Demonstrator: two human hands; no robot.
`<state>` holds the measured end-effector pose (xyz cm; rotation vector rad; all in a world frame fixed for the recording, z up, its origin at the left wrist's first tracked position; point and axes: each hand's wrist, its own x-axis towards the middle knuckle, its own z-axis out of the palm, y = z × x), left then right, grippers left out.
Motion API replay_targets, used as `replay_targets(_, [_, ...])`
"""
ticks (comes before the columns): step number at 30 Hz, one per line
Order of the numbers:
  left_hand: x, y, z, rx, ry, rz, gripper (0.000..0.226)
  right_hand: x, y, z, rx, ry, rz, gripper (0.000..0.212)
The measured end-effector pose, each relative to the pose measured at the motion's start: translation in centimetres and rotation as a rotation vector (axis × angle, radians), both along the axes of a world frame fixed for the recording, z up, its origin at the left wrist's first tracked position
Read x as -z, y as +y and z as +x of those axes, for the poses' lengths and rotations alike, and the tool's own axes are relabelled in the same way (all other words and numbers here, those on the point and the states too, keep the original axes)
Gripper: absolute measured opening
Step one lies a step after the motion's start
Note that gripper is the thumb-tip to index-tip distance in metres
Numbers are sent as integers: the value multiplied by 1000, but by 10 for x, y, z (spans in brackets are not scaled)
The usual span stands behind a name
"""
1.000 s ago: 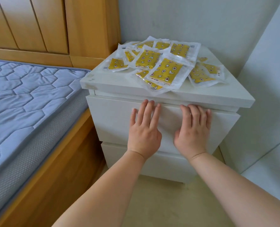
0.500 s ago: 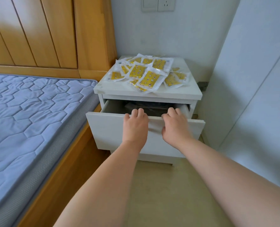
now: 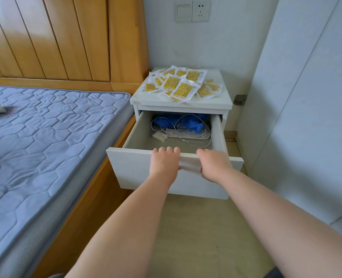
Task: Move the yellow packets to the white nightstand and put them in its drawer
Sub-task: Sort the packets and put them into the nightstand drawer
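Note:
Several yellow packets [image 3: 183, 85] in clear wrappers lie heaped on top of the white nightstand [image 3: 144, 101]. Its top drawer [image 3: 132, 167] is pulled far out. My left hand [image 3: 163, 164] and my right hand [image 3: 213, 164] both grip the top edge of the drawer front, fingers curled over it into the drawer. Inside, toward the back, lie a white power strip [image 3: 188, 135], tangled white cables and something blue [image 3: 188, 122]. The front of the drawer floor is bare.
A bed with a blue-grey quilted mattress [image 3: 46, 141] and a wooden frame [image 3: 82, 205] stands close on the left. A white cabinet wall [image 3: 298, 117] rises on the right. A switch and socket [image 3: 192, 11] sit on the wall above. Tan floor lies below.
The drawer went from shut to partly open to far out. Both hands moved from flat on its front to hooked over its top edge, and my view drew back.

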<state>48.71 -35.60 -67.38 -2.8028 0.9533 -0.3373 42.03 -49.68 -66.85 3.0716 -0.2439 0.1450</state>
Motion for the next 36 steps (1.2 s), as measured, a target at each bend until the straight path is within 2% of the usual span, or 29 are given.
replay_targets(5, [-1, 14, -11, 36, 62, -39, 39, 2, 8, -16, 6, 10, 14, 19])
replay_targets(13, [-5, 26, -22, 55, 201, -109, 37, -5, 12, -23, 64, 164, 104, 21])
replay_targets(23, [-13, 24, -21, 23, 314, -81, 45, -4, 18, -31, 80, 94, 97, 15])
replay_targets(25, [-18, 24, -21, 14, 367, -55, 45, -2, 18, -34, 55, 60, 66, 15])
replay_targets(27, [-27, 23, -18, -4, 513, -48, 50, -3, 16, -36, 43, 86, 81, 14])
replay_targets(29, [-39, 23, -14, -49, 755, -144, 56, -11, 13, -33, 80, 173, 190, 14])
replay_targets(31, [-50, 22, -7, -102, 978, -381, 57, -25, 6, -25, 117, 305, 362, 29])
replay_targets(32, [-55, 20, -3, -127, 1015, -489, 54, -34, 1, -20, 123, 381, 451, 38])
replay_targets(34, [-63, 14, 9, -131, 959, -580, 47, -54, -11, -7, 139, 465, 703, 48])
replay_targets(36, [-68, 8, 24, -126, 845, -590, 38, -68, -22, 11, 170, 415, 874, 48])
